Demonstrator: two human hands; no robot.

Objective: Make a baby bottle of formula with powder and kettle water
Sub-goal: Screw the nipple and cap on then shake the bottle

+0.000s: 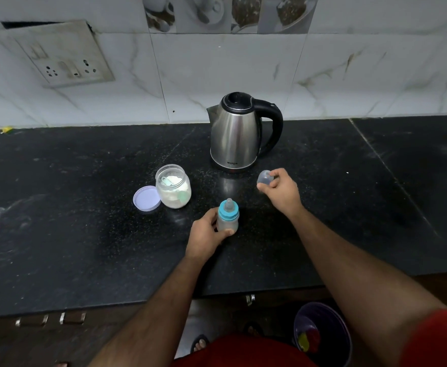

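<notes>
**Both hands engaged: bottle steadied, cap lifted clear**

Gripping the baby bottle (227,217) around its lower body, the left hand (206,235) has fingers curled round the far side and the thumb pressed on the near side, closed firmly on it. The bottle stands upright on the black stone countertop (84,221), in front of the electric kettle (239,133), with its blue collar and teat in place. The right hand (280,190) pinches the clear dome cap (265,178) between thumb and fingertips, holding it in front of the kettle and slightly to its right, apart from the bottle. An open jar of white formula powder (174,186) stands to the front left of the kettle, a pale green scoop (170,181) resting inside it. The jar's lilac lid (147,198) lies flat on the counter, touching the jar on the side away from the kettle. Kettle lid closed, spout facing left, handle to the right.
</notes>
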